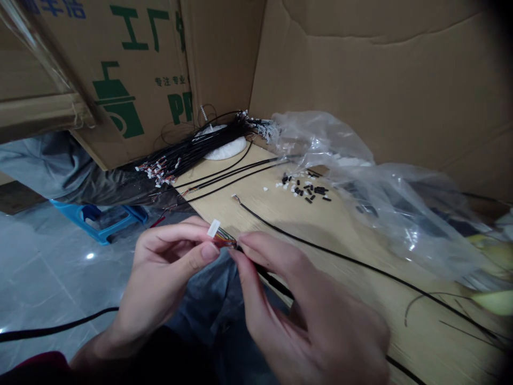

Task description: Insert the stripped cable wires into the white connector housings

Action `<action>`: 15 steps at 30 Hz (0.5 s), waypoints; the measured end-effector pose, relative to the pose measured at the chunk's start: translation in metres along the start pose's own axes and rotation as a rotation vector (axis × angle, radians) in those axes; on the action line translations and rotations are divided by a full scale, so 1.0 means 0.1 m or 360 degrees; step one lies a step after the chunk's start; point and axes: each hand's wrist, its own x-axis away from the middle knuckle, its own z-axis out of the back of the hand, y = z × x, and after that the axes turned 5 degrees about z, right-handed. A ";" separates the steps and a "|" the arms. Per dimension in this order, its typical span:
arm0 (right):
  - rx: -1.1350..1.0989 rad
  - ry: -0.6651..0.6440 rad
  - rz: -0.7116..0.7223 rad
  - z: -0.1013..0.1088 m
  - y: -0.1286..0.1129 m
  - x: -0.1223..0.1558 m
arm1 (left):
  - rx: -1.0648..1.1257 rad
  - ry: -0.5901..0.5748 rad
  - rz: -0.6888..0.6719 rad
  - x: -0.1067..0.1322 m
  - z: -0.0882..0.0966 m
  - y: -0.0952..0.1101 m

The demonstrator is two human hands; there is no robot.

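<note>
Nearest the viewer, the person's right hand [304,299] pinches a black-sheathed cable [276,283] between thumb and index fingertip, the grip closed where the coloured wires [225,238] leave the round sheath. Left hand [162,267]: thumb and index finger are drawn almost together around those thin wires, with the white connector [214,228], a small rectangular block, at the index fingertip. Whether the left fingertips press on the connector itself, I cannot tell. The workpiece is above the near edge of the pale wood-grained tabletop [340,224].

Clock positions are taken from the fingertips, 12 o'clock pointing away from the person. From 12 to 4 o'clock, a single slender cable [320,247] lies in a shallow curve, its white-tipped end nearest the hands. At 2 o'clock: short black cylindrical pieces [308,191], scattered among white bits. Beyond them, a clear, crinkled plastic bag [401,208] slumps. At 11 o'clock: a dense bundle of black cables [208,141], laid partly over a white rounded object [226,150]. Brown cardboard [224,53] stands behind. At 9 to 10 o'clock: a blue plastic stool [100,232] on glossy floor tiles [52,272].
</note>
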 end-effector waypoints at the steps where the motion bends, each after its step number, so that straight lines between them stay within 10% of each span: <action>1: -0.0021 -0.0012 -0.0010 -0.01 -0.01 -0.04 | -0.0001 0.0011 0.0019 0.01 -0.01 0.01; 15: -0.0365 0.0133 -0.0222 0.03 0.02 0.03 | -0.0086 0.0159 0.0128 0.04 -0.03 0.06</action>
